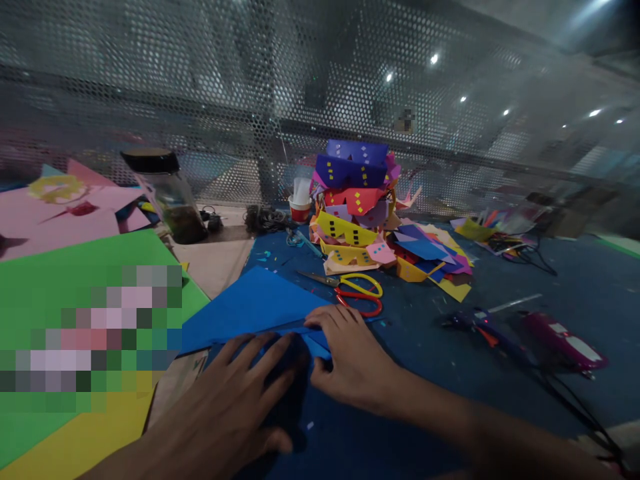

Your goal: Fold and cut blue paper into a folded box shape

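A large sheet of blue paper (pixel 260 297) lies on the dark blue tabletop, with a narrow strip along its near edge that looks folded. My left hand (pixel 245 380) rests at that edge, fingers spread and fingertips on the paper. Beside it, my right hand (pixel 353 357) has its fingers curled over the folded strip and the thumb below, gripping the paper. Part of the fold is hidden under the fingers. Just beyond my right hand lies a pair of scissors (pixel 345 287) with one yellow and one red handle, blades pointing left.
A stack of coloured paper masks (pixel 353 230) stands at the back, with paper scraps (pixel 435 250) on its right. Green paper (pixel 125 250) and a dark-lidded jar (pixel 175 200) are on the left. Two glue guns (pixel 485 323) with cords lie at right. Behind is perforated metal mesh (pixel 200 80).
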Demonstrator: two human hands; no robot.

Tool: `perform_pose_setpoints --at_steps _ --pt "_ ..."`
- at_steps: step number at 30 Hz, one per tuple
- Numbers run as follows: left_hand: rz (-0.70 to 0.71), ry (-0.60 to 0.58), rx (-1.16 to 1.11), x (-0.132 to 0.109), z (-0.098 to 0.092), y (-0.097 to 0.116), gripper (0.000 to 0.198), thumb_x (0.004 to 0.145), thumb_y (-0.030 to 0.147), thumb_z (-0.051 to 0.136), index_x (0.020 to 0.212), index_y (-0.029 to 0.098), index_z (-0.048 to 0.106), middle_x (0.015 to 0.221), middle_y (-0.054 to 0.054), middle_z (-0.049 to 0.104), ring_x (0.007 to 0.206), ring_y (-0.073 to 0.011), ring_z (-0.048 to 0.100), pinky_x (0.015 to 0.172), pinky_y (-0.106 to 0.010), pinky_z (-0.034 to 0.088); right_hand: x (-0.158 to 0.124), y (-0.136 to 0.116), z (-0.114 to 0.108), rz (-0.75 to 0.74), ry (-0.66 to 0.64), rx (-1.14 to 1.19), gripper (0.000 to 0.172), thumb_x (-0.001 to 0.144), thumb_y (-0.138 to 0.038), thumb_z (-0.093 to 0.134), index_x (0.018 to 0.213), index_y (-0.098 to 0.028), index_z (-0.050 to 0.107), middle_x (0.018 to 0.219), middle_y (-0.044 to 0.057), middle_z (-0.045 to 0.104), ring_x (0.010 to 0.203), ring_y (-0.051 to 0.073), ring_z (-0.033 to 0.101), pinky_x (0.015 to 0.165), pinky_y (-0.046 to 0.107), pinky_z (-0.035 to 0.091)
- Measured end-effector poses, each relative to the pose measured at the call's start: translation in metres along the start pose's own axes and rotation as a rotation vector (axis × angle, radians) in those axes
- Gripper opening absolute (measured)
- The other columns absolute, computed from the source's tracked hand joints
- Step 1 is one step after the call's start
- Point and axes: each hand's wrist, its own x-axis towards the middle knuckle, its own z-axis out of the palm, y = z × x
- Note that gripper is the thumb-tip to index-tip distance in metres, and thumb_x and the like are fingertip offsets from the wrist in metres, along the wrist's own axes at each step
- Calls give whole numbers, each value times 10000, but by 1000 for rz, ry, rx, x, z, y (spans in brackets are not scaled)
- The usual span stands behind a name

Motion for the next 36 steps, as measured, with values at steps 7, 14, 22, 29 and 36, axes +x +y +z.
perform_pose_setpoints --at_steps 7,14,22,29,36 --pt "-15 -49 -19 2 -9 1 734 776 816 602 1301 307 668 1397 -121 630 1188 -395 585 964 -551 440 -1 3 -7 -3 -68 11 540 740 -156 564 1280 -163 564 1330 92 601 1258 253 505 1145 446 339" --pt "-11 -46 -66 6 -16 0 703 795 802 595 1286 307 679 1368 -114 654 1137 -370 611 944 -516 456 -2 5 -13 -48 -100 20 599 733 -115 524 1329 -167 544 1367 92 586 1298 246 487 1184 452 310" --pt "-19 -5 -78 2 -6 0 740 771 800 627 1320 305 652 1400 -108 632 1215 -389 564 986 -529 419 -4 9 -17 -71 -135 6 666 724 -84 498 1383 -171 520 1410 96 560 1343 246 462 1192 450 301" --pt "2 -15 -51 7 -19 0 695 794 754 654 1323 303 649 1367 -99 659 1148 -368 598 918 -494 443 -6 14 -23 -83 -140 66 691 712 -52 494 1392 -177 517 1420 104 553 1352 238 464 1183 453 318" --pt "-76 -77 -80 8 -12 6 456 864 487 738 1285 325 668 1378 -76 649 1179 -385 585 953 -555 435 -5 8 -17 -19 -82 81 505 782 -120 563 1283 -179 573 1348 91 600 1298 245 498 1196 479 293"
